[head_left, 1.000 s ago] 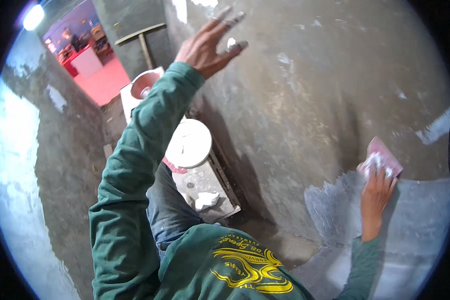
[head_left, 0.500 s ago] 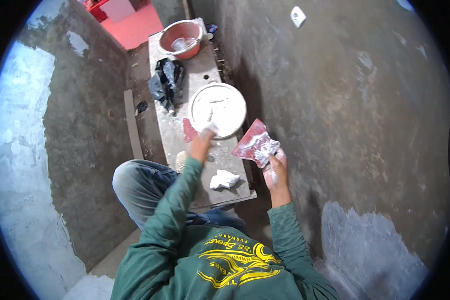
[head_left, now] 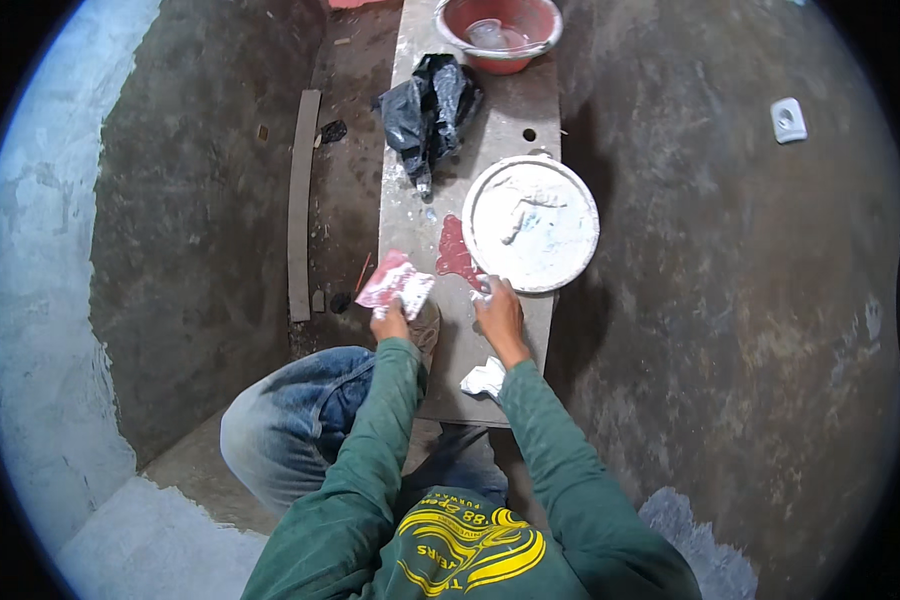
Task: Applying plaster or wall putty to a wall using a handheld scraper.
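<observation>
You are gripping the red scraper (head_left: 398, 283) in your left hand (head_left: 391, 322) while your right hand (head_left: 497, 312), fingers curled on nothing I can make out, is reaching the white paste pan (head_left: 531, 223) at one o'clock, so loading comes next.

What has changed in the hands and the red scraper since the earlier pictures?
The red scraper left the wall and passed from the right hand to the left hand, which now holds it over the bench. The right hand came to the rim of the white pan. Pan, black bag and red bowl stayed.
</observation>
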Demonstrator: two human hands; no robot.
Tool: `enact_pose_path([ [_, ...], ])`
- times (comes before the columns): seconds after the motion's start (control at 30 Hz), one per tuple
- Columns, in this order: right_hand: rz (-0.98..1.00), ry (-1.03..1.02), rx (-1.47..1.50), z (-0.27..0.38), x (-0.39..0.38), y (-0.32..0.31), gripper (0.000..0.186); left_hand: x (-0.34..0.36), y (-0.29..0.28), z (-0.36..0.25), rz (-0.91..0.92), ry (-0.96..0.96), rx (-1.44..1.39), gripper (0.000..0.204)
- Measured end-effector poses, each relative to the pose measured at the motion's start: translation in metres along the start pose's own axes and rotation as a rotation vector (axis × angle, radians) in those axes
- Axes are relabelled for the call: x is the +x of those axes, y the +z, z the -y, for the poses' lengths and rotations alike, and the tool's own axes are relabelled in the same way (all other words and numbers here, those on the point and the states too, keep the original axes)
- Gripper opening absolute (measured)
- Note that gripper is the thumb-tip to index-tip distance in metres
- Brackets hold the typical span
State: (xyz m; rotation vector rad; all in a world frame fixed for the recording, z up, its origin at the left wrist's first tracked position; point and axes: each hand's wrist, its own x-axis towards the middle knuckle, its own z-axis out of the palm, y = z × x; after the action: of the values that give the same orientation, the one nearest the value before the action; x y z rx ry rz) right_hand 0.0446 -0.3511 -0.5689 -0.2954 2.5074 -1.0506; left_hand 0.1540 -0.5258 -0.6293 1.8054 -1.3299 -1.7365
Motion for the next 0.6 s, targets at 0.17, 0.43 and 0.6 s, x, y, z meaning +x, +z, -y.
enact_pose_path([
  [0.17, 0.061, -0.374, -0.484, -0.025, 0.064, 0.025, 0.059, 0.015, 0.027, -0.016, -0.055, -0.258, -0.363, 0.023],
  [0.43, 0.249, -0.427, -0.709, -0.001, 0.118, 0.042, 0.078, 0.035, 0.027, -0.001, 0.045, -0.324, -0.462, 0.032],
  [0.6, 0.169, -0.577, -0.678, -0.009, 0.116, 0.056, 0.083, 0.042, 0.033, 0.005, 0.068, -0.367, -0.504, 0.03],
])
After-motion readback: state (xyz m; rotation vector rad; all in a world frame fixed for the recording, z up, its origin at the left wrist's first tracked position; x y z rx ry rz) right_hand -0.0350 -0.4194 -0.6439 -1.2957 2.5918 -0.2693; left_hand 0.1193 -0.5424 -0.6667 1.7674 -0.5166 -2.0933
